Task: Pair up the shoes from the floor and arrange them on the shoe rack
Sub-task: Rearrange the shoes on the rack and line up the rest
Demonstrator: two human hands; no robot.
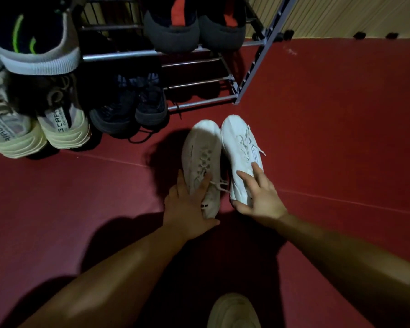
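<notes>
The left white shoe (200, 147) and right white shoe (239, 143) lie side by side on the red floor (329, 138), toes towards the front right corner of the shoe rack (237, 98). The left grip (187, 204) clasps the left shoe's heel end, and the right grip (260, 197) grasps the other's heel, fingers spread over its upper. A dark pair (128, 110) sits on the rack's lowest shelf.
</notes>
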